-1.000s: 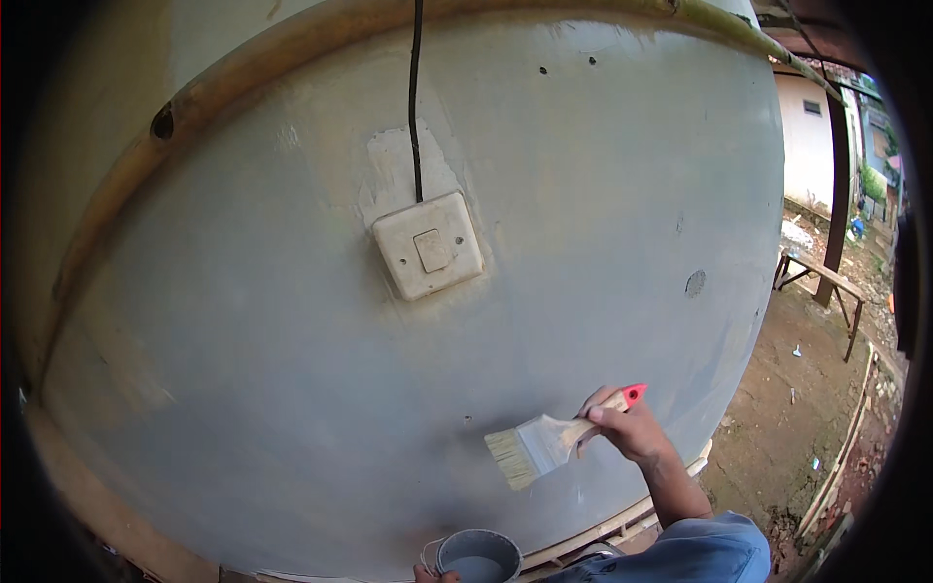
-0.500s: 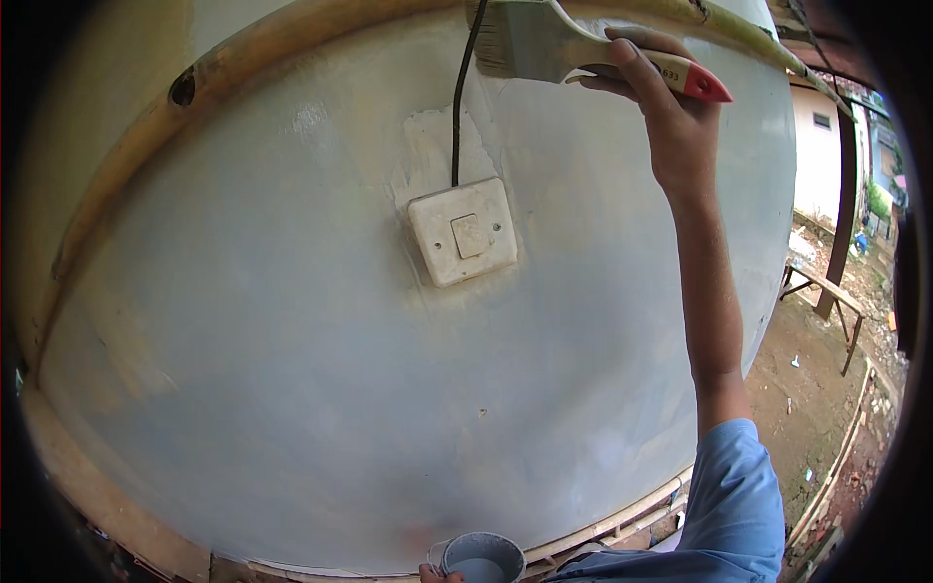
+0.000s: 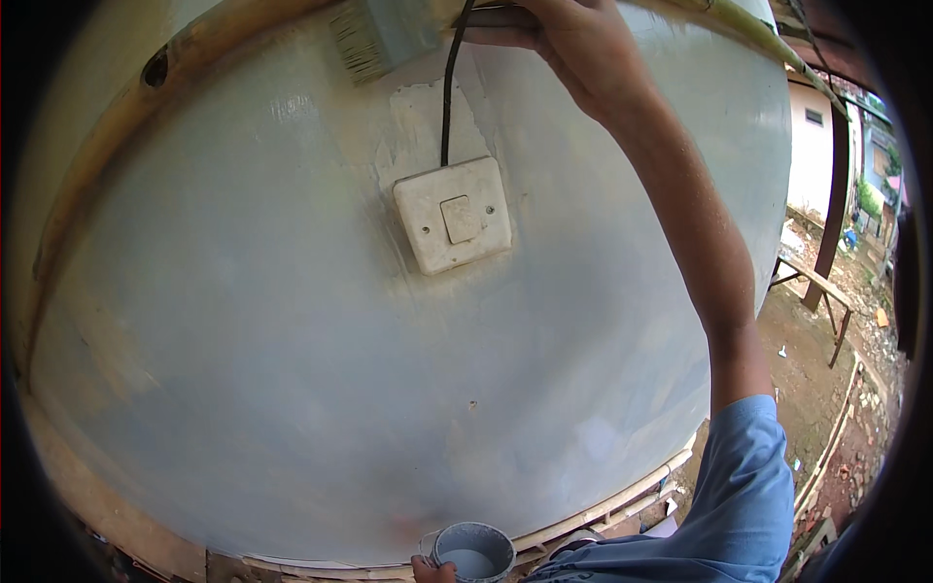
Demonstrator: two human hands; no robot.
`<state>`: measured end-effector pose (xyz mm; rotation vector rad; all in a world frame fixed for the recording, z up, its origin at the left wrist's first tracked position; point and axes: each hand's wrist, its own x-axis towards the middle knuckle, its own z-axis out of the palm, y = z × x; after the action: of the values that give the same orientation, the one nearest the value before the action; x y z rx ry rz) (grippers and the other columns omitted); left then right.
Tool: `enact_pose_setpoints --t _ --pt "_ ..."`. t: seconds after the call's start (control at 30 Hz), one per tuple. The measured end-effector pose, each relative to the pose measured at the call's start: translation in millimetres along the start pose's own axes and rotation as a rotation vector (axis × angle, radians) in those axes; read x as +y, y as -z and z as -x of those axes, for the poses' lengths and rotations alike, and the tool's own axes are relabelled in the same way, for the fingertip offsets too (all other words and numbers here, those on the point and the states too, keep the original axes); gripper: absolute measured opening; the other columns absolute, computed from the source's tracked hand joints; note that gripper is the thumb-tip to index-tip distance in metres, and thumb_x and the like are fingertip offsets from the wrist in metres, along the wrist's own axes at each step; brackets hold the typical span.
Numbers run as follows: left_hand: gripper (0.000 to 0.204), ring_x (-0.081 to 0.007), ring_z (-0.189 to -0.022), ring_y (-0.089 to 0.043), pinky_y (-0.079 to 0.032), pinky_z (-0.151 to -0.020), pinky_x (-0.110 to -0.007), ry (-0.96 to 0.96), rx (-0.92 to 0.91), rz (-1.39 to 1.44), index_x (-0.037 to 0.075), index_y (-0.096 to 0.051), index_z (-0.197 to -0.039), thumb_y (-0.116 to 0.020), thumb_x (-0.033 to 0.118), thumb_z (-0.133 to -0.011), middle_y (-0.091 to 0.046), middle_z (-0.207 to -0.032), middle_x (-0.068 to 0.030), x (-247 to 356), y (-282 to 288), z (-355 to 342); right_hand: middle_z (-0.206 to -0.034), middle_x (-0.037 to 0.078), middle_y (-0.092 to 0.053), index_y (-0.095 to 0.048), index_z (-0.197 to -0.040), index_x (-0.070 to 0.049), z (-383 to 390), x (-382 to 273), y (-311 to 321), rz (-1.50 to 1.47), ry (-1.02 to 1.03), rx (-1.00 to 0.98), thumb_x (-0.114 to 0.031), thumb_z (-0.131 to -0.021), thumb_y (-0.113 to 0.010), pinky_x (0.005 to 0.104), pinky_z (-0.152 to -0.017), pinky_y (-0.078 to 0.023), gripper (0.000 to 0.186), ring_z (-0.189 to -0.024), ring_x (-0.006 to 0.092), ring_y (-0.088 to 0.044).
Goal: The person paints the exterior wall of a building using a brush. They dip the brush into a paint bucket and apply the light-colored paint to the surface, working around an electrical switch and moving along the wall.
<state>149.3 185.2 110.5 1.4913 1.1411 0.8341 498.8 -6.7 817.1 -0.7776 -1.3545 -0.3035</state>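
Note:
My right hand [image 3: 588,49] is raised to the top of the head view and closed on a wide paintbrush [image 3: 397,37], whose handle is mostly hidden behind the fingers and the picture's edge. The bristles point left and lie at or close to the pale grey-blue wall [image 3: 292,321], left of a black cable [image 3: 449,92]. That cable runs down into a dirty white light switch [image 3: 453,216], set on the wall below the brush. At the bottom, my left hand [image 3: 432,571] grips the side of a small grey bucket [image 3: 474,532] with pale liquid paint inside.
Bamboo poles border the wall: a curved one [image 3: 107,131] at upper left, a greenish one [image 3: 743,29] at upper right. A bamboo strip [image 3: 622,497] runs along the wall's lower edge. Outside at right stand a bench [image 3: 821,282] and a dark post [image 3: 838,185].
My right hand has swept the paintbrush leftward, its bristles passing from right of the cable to left of it. The left hand still holds the bucket; the whole view has shifted slightly.

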Motion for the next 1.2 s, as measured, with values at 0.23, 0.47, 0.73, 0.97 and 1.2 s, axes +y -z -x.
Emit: enact_pose_setpoints --t 0.23,0.47,0.73,0.97,1.2 --pt "0.032 -0.0188 -0.068 -0.044 -0.043 -0.057 -0.036 -0.026 0.020 -0.073 0.005 -0.042 -0.093 -0.057 -0.003 -0.066 -0.045 -0.083 -0.0060 -9.7 -0.6 -6.3 -0.083 0.016 -0.071 -0.065 -0.098 0.009 5.4 -14.5 -20.2 0.364 0.226 0.074 -0.013 -0.096 -0.062 0.0316 -0.064 -0.064 0.022 -0.074 0.0207 -0.073" --pt "0.033 -0.0199 -0.069 -0.042 -0.043 -0.060 -0.038 -0.180 0.174 0.169 0.006 -0.041 -0.090 -0.061 0.000 -0.064 -0.043 -0.081 -0.0042 -5.5 -8.6 11.8 -0.085 0.016 -0.071 -0.063 -0.097 0.004 3.8 -27.2 39.1 0.272 0.194 0.176 -0.011 -0.095 -0.060 0.0287 -0.058 -0.061 0.015 -0.070 0.0210 -0.073" --pt "0.032 -0.0178 -0.073 -0.042 -0.041 -0.061 -0.035 -0.187 -0.022 0.119 0.005 -0.040 -0.091 -0.062 0.001 -0.068 -0.040 -0.084 -0.0023 -23.8 -6.3 9.3 -0.074 0.010 -0.070 -0.064 -0.092 0.004 1.6 -10.3 -11.7 0.545 0.203 0.000 -0.015 -0.094 -0.062 0.0251 -0.046 -0.055 0.019 -0.061 0.0147 -0.069" --pt "0.031 -0.0199 -0.073 -0.045 -0.043 -0.063 -0.039 -0.232 0.128 0.026 0.004 -0.043 -0.091 -0.063 0.007 -0.068 -0.046 -0.082 -0.0071 -24.1 -1.9 12.8 -0.081 0.011 -0.072 -0.066 -0.094 0.000 -12.8 -21.7 2.4 0.247 0.143 0.118 -0.015 -0.095 -0.062 0.0207 -0.044 -0.046 0.016 -0.063 0.0119 -0.069" --pt "0.027 -0.0224 -0.068 -0.045 -0.042 -0.062 -0.041 -0.264 0.135 -0.246 0.005 -0.041 -0.084 -0.060 0.007 -0.065 -0.044 -0.075 -0.0063 -20.4 -6.7 12.5 -0.078 0.010 -0.071 -0.069 -0.091 0.002 2.9 2.2 10.7 0.464 0.365 0.167 -0.012 -0.090 -0.065 0.0242 -0.054 -0.053 0.015 -0.064 0.0132 -0.066"
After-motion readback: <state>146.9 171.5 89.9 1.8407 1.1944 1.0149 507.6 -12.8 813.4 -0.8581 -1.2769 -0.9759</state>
